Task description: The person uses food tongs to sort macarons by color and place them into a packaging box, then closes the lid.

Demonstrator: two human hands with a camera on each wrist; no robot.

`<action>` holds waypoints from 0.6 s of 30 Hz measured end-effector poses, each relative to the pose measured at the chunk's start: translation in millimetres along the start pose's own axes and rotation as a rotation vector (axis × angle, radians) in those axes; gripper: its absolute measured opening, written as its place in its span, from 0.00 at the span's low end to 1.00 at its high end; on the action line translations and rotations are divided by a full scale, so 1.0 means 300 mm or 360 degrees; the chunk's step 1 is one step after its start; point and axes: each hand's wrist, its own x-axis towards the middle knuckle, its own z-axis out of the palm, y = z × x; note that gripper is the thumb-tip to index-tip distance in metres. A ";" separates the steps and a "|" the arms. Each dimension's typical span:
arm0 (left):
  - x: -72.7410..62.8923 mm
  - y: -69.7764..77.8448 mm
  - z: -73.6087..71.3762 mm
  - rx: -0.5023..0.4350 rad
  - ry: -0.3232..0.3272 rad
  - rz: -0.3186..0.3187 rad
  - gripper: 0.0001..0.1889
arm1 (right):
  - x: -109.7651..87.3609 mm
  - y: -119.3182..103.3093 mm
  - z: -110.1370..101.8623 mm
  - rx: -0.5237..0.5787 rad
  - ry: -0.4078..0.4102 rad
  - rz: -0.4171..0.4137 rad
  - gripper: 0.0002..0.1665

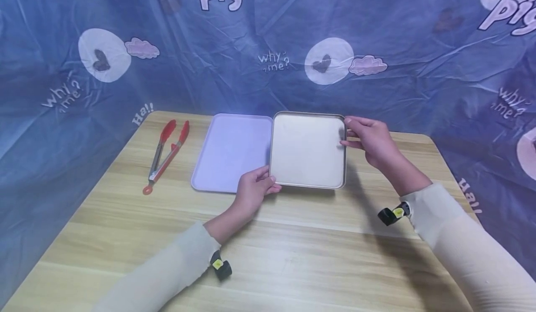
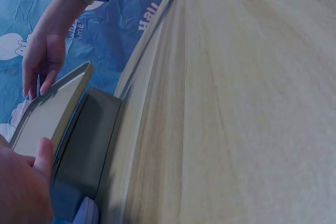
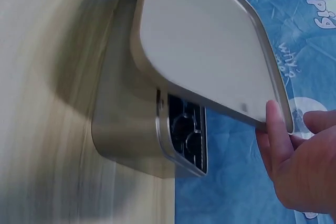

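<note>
Both hands hold a square, cream-coloured metal lid [image 1: 307, 149] with a raised rim. My left hand [image 1: 253, 191] pinches its near left corner, the thumb on top. At the far right corner, my right hand [image 1: 374, 139] grips the edge between thumb and fingers. In the right wrist view the lid [image 3: 202, 40] is tilted above a gold-coloured metal box [image 3: 126, 103], with a gap at one side. Dark round shapes [image 3: 184, 127] show inside the box through that gap. From above, the lid hides nearly all of the box.
A pale purple tray [image 1: 232, 153] lies just left of the lid. Farther left are tongs [image 1: 161, 156] with red tips, spread apart. All are on a wooden table [image 1: 293, 247], with a blue printed cloth [image 1: 234, 79] hanging behind and at the sides.
</note>
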 end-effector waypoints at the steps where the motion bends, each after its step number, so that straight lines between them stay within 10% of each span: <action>1: 0.001 -0.001 -0.001 -0.0004 0.0001 0.0001 0.27 | -0.002 -0.002 0.004 0.0013 -0.0002 0.0002 0.38; 18: 0.044 0.054 -0.021 -0.0188 0.0111 -0.0069 0.21 | -0.061 -0.042 0.005 0.0520 0.0031 -0.0198 0.07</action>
